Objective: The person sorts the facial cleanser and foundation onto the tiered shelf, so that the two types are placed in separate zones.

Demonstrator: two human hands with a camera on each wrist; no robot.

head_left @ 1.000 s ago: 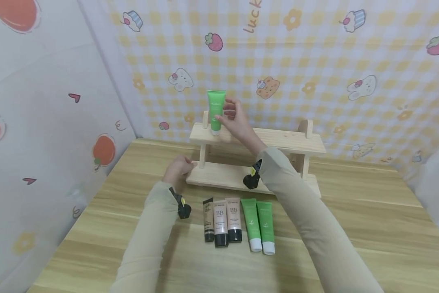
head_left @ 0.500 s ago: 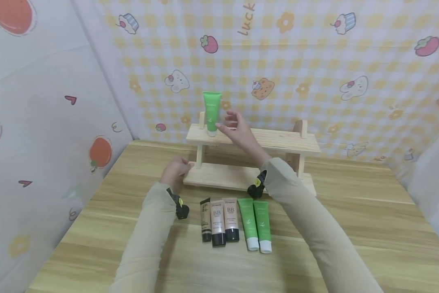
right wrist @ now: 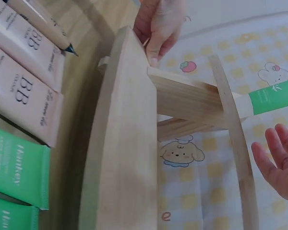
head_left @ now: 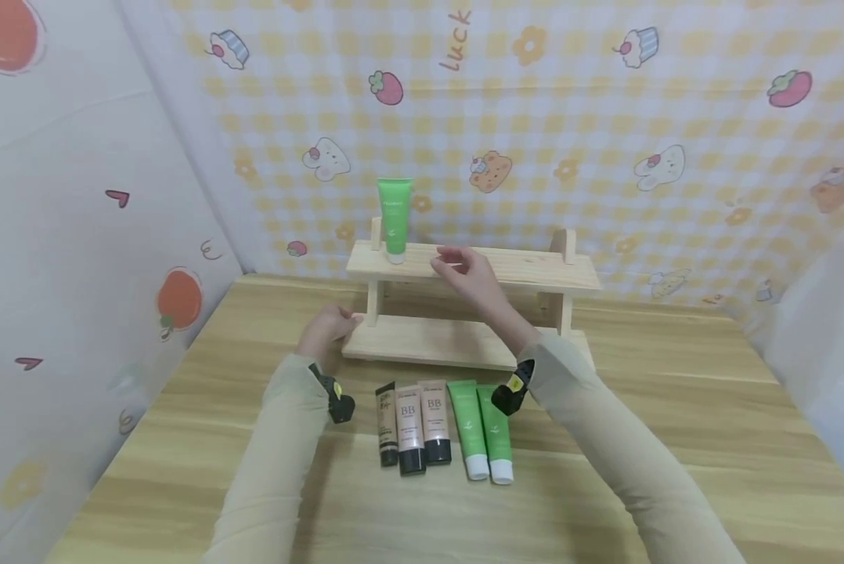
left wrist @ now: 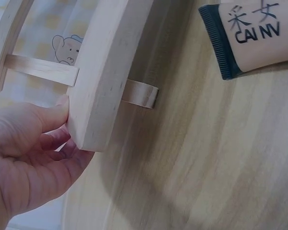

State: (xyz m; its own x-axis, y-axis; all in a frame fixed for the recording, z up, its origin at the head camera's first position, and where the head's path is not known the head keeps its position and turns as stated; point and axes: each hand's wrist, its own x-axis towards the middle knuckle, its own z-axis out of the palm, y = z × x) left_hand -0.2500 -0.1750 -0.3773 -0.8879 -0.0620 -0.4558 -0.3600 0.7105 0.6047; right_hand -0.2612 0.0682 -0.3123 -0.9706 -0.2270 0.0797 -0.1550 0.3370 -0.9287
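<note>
A green squeeze tube (head_left: 394,215) with a white cap stands cap down at the left end of the upper board of a two-tier wooden shelf (head_left: 422,338). My left hand (head_left: 326,327) grips the left end of the lower board; in the left wrist view the thumb (left wrist: 57,115) lies on top and the fingers curl under the corner. Just right of the standing tube, my right hand (head_left: 474,283) is held over the upper board with loosely bent fingers and nothing in them. The right wrist view shows those fingers (right wrist: 278,148) apart from the tube.
Before the shelf lie two green tubes (head_left: 469,429), two pink BB cream tubes (head_left: 409,429) and a slim beige tube (head_left: 386,427) with black ends. A checked cloth (head_left: 563,133) hangs behind, and a white printed sheet (head_left: 98,235) stands at the left.
My right hand has let go of the green tube and moved right and down from it, leaving it standing on the upper board. The left hand keeps its grip on the shelf.
</note>
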